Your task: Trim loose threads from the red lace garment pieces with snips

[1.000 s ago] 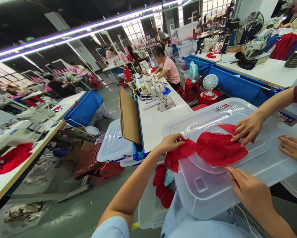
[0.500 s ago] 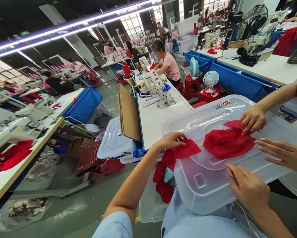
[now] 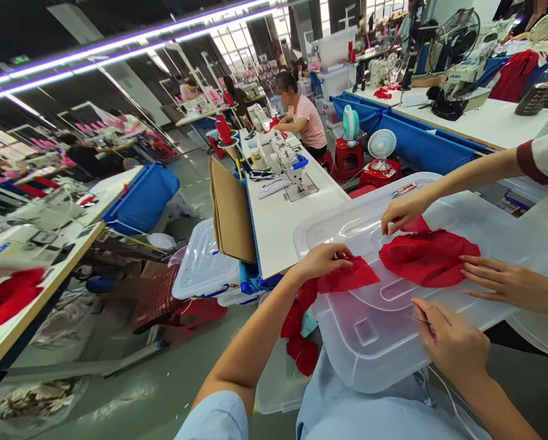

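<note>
My left hand pinches a piece of red fabric, part of which hangs over the left edge of a clear plastic bin lid. My right hand, at the near side of the lid, is closed round a thin pointed metal tool; its kind is hidden in the fingers. Farther along the lid lies a larger red fabric piece. A co-worker's hand is over its far left corner, and that person's other hand rests on its right end.
Red-handled thread snips lie at the lid's far edge. Below left, an open clear bin holds red bundles. Beyond stands a sewing machine on a white table, with a cardboard sheet beside it. Small fans stand on red stools.
The co-worker's far hand has moved left and released the larger red piece, which now lies flatter and farther right. Their other hand has come onto it. My hands have barely moved.
</note>
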The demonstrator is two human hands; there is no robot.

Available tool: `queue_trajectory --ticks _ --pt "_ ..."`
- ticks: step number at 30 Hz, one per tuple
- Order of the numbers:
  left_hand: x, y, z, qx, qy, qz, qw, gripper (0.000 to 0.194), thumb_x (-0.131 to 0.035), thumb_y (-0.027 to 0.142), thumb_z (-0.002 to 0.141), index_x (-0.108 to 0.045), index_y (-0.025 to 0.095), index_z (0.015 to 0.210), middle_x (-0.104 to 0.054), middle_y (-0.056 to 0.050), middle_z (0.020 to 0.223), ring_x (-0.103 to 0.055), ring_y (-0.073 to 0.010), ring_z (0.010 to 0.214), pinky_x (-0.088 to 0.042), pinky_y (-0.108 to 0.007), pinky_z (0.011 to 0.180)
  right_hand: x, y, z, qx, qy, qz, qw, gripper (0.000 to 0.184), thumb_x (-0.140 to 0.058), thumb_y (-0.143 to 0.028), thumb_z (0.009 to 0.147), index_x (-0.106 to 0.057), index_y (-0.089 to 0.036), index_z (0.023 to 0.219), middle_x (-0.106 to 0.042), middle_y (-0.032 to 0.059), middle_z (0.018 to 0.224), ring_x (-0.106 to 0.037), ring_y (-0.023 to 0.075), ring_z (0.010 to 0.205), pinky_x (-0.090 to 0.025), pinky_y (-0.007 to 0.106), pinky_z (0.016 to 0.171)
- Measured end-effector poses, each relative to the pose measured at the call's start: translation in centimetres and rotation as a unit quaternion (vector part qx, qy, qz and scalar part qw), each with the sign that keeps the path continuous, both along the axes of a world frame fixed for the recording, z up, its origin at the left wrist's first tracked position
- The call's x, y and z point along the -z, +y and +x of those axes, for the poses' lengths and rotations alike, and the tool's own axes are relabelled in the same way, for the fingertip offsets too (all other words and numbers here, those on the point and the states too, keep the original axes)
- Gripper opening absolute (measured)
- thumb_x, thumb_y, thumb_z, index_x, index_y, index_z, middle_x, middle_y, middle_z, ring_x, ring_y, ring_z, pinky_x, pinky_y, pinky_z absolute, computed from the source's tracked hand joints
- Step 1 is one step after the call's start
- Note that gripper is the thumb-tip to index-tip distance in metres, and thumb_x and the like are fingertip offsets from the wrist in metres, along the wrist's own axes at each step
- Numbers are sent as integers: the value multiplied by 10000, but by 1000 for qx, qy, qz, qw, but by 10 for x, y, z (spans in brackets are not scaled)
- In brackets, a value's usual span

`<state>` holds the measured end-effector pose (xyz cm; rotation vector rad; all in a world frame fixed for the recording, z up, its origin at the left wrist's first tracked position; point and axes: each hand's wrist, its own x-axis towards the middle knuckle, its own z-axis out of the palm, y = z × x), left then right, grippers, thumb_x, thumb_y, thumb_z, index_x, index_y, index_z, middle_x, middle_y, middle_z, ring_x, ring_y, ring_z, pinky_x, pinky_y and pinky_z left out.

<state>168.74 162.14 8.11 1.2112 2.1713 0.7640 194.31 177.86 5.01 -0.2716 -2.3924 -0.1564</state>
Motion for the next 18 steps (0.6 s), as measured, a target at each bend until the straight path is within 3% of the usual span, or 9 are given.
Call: queue_trajectory --ticks 4,10,18 --pt "-3 1 5 -8 25 -12 1000 223 -503 347 893 -675 261 1005 -692 16 907 -583 -144 793 -414 -250 692 -1 -1 0 1 0 -8 1000 300 -472 -206 973 -742 -180 846 -662 -38 579 -495 72 469 -265 258 495" --pt "-2 3 8 -21 44 -14 999 192 -535 302 878 -671 265 1008 -692 24 907 -592 -144 799 -426 -248 711 2 0 0 -9 5 -14 1000 347 -441 -230 991 -751 -179 844 -675 -28 597 -527 75 482 -288 255 497" --pt "8 7 7 -40 17 5 999 182 -585 317 859 -682 258 1000 -698 26 895 -604 -136 804 -419 -229 711 24 16 -1 -45 41 43 997 402 -401 -290 1013 -759 -179 867 -724 -4 672 -577 101 481 -347 276 511"
